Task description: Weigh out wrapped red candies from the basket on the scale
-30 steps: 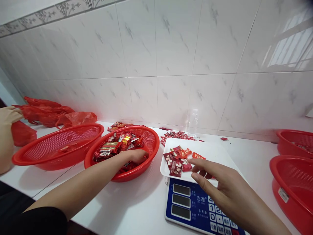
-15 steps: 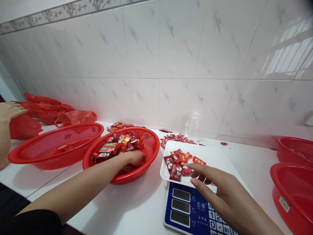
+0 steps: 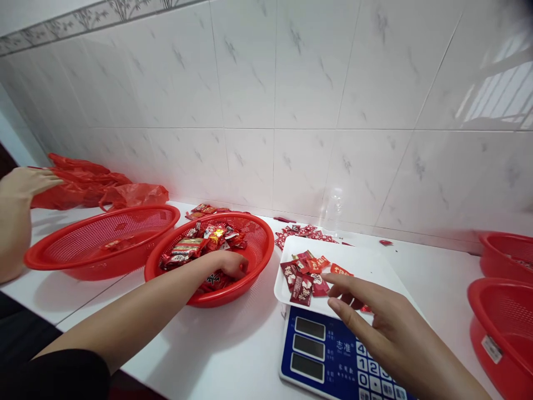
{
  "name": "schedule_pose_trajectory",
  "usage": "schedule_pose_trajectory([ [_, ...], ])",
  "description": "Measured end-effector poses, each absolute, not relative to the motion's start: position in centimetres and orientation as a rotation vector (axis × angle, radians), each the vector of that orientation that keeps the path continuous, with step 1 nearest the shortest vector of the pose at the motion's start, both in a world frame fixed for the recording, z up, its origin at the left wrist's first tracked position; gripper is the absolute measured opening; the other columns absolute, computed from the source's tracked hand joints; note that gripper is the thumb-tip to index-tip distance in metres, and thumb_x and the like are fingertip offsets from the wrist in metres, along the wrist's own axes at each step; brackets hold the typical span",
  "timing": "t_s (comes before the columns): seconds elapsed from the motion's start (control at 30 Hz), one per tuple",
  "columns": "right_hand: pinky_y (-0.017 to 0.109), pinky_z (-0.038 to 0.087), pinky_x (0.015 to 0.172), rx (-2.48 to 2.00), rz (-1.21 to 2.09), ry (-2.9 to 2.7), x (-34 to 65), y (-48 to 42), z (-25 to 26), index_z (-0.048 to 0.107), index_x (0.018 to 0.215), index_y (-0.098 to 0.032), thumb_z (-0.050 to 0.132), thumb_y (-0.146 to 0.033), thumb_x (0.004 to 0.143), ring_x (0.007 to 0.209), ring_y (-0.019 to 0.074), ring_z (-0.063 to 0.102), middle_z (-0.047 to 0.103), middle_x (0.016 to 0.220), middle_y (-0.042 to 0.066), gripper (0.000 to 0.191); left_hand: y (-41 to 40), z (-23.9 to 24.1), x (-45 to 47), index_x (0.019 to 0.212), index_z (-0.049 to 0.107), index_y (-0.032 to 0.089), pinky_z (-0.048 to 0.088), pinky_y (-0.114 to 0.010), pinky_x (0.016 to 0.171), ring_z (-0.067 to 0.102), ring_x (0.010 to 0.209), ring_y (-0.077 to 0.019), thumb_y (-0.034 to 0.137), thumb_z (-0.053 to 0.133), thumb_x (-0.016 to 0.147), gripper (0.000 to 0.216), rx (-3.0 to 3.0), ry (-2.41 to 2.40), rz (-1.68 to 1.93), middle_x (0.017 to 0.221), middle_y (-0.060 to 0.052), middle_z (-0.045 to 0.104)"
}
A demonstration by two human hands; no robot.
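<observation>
Left hand (image 3: 233, 264), centre-left of frame, sits inside the middle basket (image 3: 255, 225). Its grip is curled down into the basket candies (image 3: 200, 241); cannot tell whether it has closed on any.

Right hand (image 3: 375, 322), lower right: grip spread and empty, fingertips touching the tray candies (image 3: 306, 275) on the white tray (image 3: 366, 258) of the scale (image 3: 328, 355).

Status: tray carries a small heap and is mostly bare. Middle basket is well stocked. Far-left basket (image 3: 41, 258) is nearly bare.

Another person's hand (image 3: 25, 183), left edge, rests by the red bags (image 3: 95, 186).
</observation>
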State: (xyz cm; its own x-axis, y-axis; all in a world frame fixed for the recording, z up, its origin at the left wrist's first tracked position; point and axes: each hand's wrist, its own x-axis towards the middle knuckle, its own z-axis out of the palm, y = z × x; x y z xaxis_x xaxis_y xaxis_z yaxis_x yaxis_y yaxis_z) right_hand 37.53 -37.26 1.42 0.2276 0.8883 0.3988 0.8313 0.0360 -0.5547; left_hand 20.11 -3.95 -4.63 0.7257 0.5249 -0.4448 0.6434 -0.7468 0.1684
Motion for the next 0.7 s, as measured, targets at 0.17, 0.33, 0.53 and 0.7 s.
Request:
schedule_pose_trajectory([
  [0.17, 0.024, 0.055, 0.059, -1.801, 0.076, -1.562, 38.6, -37.6, 1.5, 0.062, 0.116, -0.031, 0.044, -0.043, 0.092, 0.075, 0.0158, 0.066, 0.071, 0.089, 0.000, 0.032, -4.7, -4.5, 20.3, 0.073, 0.067, 0.020, 0.043, -0.026, 0.055, 0.057, 0.061, -0.0191, 0.021, 0.061, 0.054, 0.021, 2.561, 0.829, -0.541, 0.070, -0.001, 0.068],
  [0.33, 0.023, 0.053, 0.052, -1.819, 0.027, -1.409, 39.0, -38.2, 2.0, 0.063, 0.112, -0.030, 0.046, -0.046, 0.091, 0.072, 0.0165, 0.065, 0.071, 0.086, 0.001, 0.032, -4.7, -3.6, 21.2, 0.065, 0.065, 0.018, 0.043, -0.026, 0.057, 0.059, 0.062, -0.0203, 0.015, 0.057, 0.053, 0.015, 2.589, 0.857, -0.314, 0.065, -0.001, 0.066],
  [0.53, 0.020, 0.050, 0.045, -1.834, -0.030, -1.279, 39.9, -39.1, 2.8, 0.066, 0.110, -0.027, 0.049, -0.048, 0.090, 0.071, 0.0162, 0.065, 0.070, 0.086, 0.003, 0.033, -4.9, 0.1, 22.5, 0.082, 0.061, 0.018, 0.046, -0.028, 0.067, 0.062, 0.077, -0.0209, 0.027, 0.055, 0.069, 0.017, 2.602, 0.964, 0.204, 0.083, -0.004, 0.068],
  [0.7, 0.021, 0.052, 0.047, -1.834, -0.064, -1.245, 41.4, -39.3, 2.3, 0.064, 0.114, -0.026, 0.052, -0.050, 0.088, 0.077, 0.0181, 0.068, 0.071, 0.088, 0.004, 0.037, -9.8, 2.3, 25.4, 0.091, 0.057, 0.018, 0.049, -0.028, 0.070, 0.064, 0.074, -0.0169, 0.033, 0.054, 0.079, 0.019, 2.360, 0.700, 0.420, 0.079, -0.002, 0.068],
])
